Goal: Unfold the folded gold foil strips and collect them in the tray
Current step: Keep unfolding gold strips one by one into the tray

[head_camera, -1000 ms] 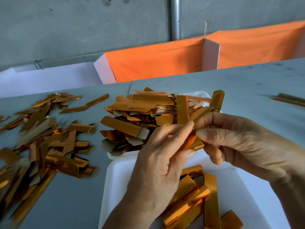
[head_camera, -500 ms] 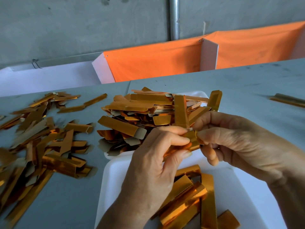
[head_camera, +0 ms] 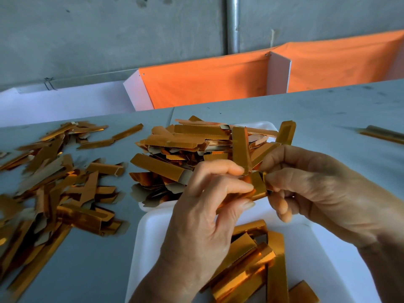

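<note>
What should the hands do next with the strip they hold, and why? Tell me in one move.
Probably pull the two ends apart to open the fold. The left hand and right hand both pinch one gold strip, which looks bent between them, above the near white tray that already holds some strips.

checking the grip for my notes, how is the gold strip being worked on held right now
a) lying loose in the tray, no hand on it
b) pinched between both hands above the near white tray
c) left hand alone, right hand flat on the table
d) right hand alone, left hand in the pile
b: the left hand and right hand both pinch the gold strip between their fingertips, above the near white tray.
</note>
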Demonstrator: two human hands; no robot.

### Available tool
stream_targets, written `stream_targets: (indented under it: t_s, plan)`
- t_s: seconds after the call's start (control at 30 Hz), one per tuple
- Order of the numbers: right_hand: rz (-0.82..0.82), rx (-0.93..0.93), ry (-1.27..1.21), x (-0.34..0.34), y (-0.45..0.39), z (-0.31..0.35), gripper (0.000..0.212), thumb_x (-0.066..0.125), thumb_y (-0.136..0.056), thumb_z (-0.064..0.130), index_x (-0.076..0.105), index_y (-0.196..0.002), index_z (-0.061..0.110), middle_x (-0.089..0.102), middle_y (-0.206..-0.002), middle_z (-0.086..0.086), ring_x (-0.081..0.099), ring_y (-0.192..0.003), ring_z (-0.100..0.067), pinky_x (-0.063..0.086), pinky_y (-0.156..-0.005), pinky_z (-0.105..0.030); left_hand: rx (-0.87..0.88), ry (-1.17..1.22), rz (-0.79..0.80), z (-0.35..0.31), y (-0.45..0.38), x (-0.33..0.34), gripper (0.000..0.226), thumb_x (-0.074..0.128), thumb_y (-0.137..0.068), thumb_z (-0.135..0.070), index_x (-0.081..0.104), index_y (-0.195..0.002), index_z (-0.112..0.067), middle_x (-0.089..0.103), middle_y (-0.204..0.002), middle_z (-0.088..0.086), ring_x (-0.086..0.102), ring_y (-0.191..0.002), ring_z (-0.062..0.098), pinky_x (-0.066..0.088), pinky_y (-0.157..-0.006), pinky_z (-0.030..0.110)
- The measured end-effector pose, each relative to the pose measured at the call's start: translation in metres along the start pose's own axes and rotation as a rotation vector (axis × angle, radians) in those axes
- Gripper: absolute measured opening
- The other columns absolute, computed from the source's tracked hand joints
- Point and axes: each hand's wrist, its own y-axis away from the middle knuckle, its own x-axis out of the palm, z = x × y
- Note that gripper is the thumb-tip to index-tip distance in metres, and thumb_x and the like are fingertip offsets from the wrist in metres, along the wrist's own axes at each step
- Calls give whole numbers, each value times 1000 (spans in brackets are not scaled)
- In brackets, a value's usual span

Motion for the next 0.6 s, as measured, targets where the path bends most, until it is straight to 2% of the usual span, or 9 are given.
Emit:
stream_targets:
  t_s: [0.07,0.23,0.37,0.5,0.6]
  plan:
    - [-34,-17,41,2,0,1,23,65,-81,0,70,-70,20,59,-56,-12,55,-43,-19,47,-44,-21,6,-4,-9,0,0,0,14,60,-85,-14,67,-92,-4,56,-107,5,54,-104,4,44,-85,9]
    - [-63,-8,43,6,1,2,28,63,-85,-3,68,-67,18,58,-54,-11,55,-42,-19,46,-43,-20,4,-19,0,0,-1,0,20,62,-82,-21,68,-96,-6,57,-109,3,54,-105,5,45,-86,11]
    - [-36,-3,19,8,1,2,8,63,-69,10,67,-69,17,58,-53,-9,55,-42,-19,47,-42,-21,-8,-20,-19,0,0,1,20,63,-80,-22,67,-93,-6,58,-108,2,57,-102,7,50,-82,17]
    - [-42,-9,-25,8,2,0,7,62,-68,10,65,-70,15,57,-52,-10,53,-40,-19,46,-40,-22,2,5,-48,-1,0,2,19,63,-82,-19,66,-92,-4,59,-106,2,57,-102,5,46,-84,11]
    - [-56,-4,-40,9,3,1,6,61,-68,9,63,-73,13,56,-52,-11,53,-40,-20,46,-40,-21,20,-10,-68,-1,0,3,18,63,-81,-17,66,-92,-3,59,-104,3,57,-101,5,46,-85,12]
